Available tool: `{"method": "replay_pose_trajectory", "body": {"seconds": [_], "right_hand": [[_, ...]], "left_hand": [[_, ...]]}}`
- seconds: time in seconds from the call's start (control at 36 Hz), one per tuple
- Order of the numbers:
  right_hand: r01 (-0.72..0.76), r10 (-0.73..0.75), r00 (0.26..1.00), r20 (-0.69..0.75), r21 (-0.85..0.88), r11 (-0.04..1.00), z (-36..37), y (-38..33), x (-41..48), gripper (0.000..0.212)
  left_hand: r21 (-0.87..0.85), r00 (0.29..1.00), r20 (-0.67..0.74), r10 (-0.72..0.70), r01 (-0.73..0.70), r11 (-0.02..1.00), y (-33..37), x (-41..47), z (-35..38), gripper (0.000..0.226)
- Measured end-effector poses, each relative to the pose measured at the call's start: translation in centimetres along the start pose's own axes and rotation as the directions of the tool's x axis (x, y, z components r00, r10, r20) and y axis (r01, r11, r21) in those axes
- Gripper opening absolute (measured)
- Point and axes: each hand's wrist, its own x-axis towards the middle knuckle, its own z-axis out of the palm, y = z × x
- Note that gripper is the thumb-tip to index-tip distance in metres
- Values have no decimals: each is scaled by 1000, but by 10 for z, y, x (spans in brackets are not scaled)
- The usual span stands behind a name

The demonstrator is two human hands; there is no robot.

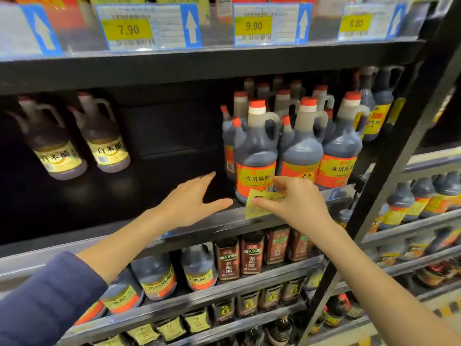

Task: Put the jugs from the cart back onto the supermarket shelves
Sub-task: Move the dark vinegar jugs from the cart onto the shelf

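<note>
Fingers [284, 182] of right hand [301, 203] pinch yellow price tag [260, 194]; left hand [189, 203] spread, empty.

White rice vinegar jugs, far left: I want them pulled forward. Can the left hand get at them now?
Probably yes: the left hand is open and holds nothing, and no product stands on the shelf between it and the nearer white rice vinegar jug.

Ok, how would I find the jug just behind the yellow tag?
Look at the middle shelf, which has a big dark gap. Right of the gap stands a bunch of dark jugs with red caps. Yours is the front jug right beside the gap. Only this one has the yellow tag, pinched by the right hand, in front of its red label.
</note>
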Motion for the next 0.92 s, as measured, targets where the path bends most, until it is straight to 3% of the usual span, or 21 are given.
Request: {"method": "replay_pose_trajectory", "body": {"seconds": [0.08,0.25,0.5,0.67,0.81,0.92], "right_hand": [[26,-26,1000,-1,-55,998,-1,-5,-11,65],[74,-76,997,-29,-66,995,-1,-22,-47,58],[147,-130,985,110,-157,977,4,-52,-111,72],[286,-210,928,307,-226,931,7,-71,-146,80],[397,-300,875,381,-210,893,14,-86,-173,71],[488,-375,801,466,-145,861,19,-97,-187,67]], "left_hand": [[33,1000,8,11,-12,999,-3,-19,0,98],[67,998,16,67,-68,995,-11,-65,-1,89],[172,997,47,67,-74,982,-19,-145,-3,79],[255,998,34,58,-64,965,-21,-202,-1,78],[275,1000,10,4,-6,961,-22,-249,3,87],[321,999,20,-42,33,946,-33,-284,10,76]]}}
